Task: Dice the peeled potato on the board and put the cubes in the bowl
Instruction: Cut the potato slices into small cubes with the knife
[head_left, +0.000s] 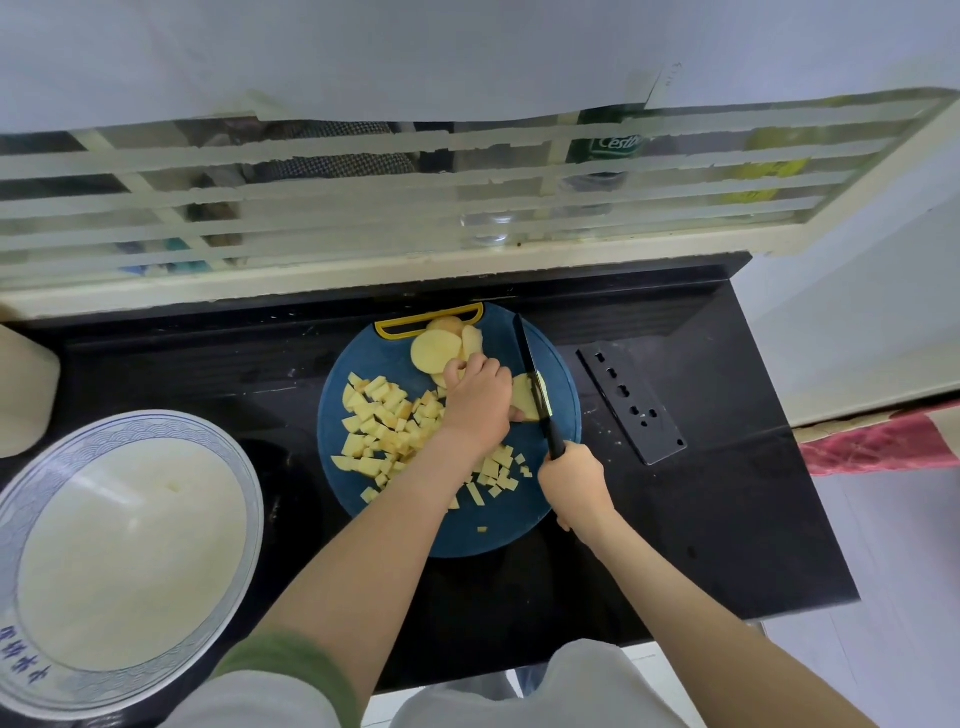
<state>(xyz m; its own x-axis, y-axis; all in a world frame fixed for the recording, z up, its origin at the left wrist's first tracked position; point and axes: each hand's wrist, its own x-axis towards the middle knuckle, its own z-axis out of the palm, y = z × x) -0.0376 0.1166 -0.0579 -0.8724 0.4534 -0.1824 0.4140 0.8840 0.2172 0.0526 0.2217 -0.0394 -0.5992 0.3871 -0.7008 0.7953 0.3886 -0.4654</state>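
Left hand (478, 400) holds the potato slice (523, 399), right hand (574, 480) grips the knife (534, 382) (space cuts evenly, steer clear of the thumb (517, 414)).

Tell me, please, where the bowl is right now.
In the head view, the bowl sits at lower left on the black counter, just left of the blue cutting board.

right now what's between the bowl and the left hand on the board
In the head view: a strip of black counter, then the pile of potato cubes on the blue board.
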